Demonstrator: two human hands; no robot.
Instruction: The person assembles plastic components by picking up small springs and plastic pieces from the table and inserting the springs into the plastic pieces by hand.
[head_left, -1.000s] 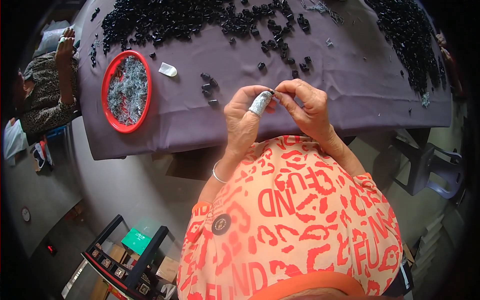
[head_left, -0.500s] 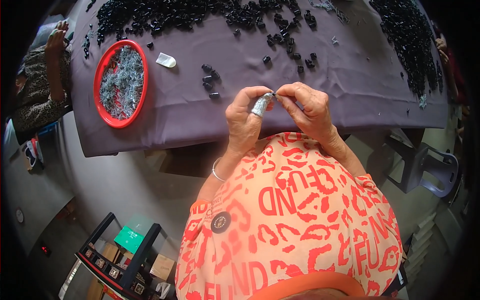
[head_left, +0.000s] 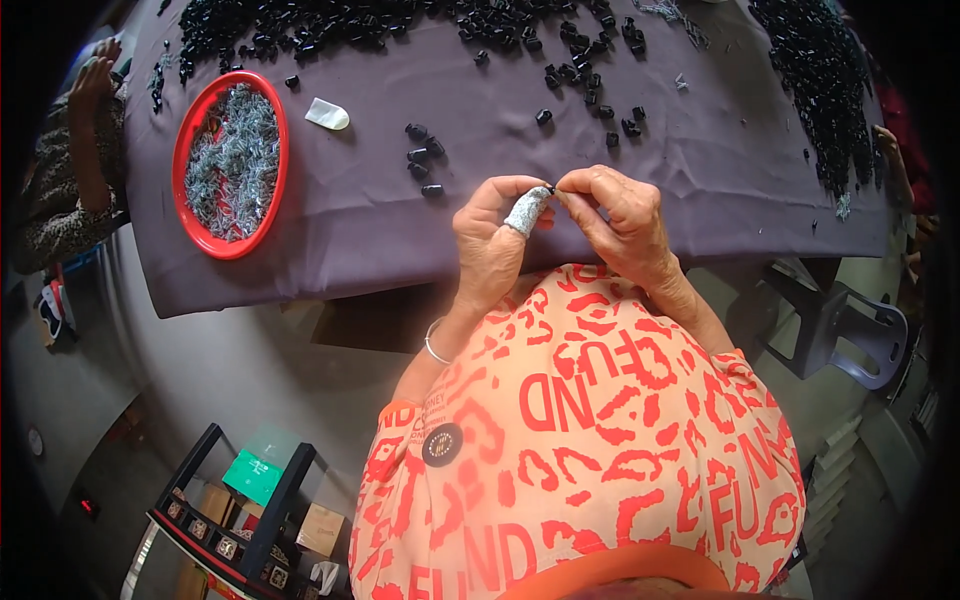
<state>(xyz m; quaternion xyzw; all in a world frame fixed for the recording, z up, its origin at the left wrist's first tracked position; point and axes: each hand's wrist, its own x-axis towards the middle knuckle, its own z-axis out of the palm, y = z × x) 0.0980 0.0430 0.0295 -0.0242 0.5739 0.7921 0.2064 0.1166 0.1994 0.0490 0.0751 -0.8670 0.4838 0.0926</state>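
My left hand [head_left: 489, 240] and my right hand [head_left: 628, 218] meet at the table's near edge, fingertips pinched together. Between them is a small dark piece [head_left: 550, 190], mostly hidden by the fingers; its exact kind cannot be made out. A pale grey wrap [head_left: 526, 211] covers my left thumb. Just beyond my left hand lie several small black cylindrical parts [head_left: 431, 189]. Further left, a red oval basket [head_left: 181, 170] holds a heap of thin grey pieces [head_left: 236, 150], and a white finger-shaped sleeve [head_left: 327, 114] lies beside it.
Black parts form a wide heap [head_left: 300, 30] along the far side of the purple-grey tablecloth [head_left: 380, 250], with another heap [head_left: 820, 100] at right. Other people's hands [head_left: 92, 80] show at the left edge. A grey plastic chair [head_left: 865, 340] stands at lower right.
The table and its contents have shifted slightly in view, the basket a little leftward. My hands keep the same pinch, with the wrapped thumb turned slightly.
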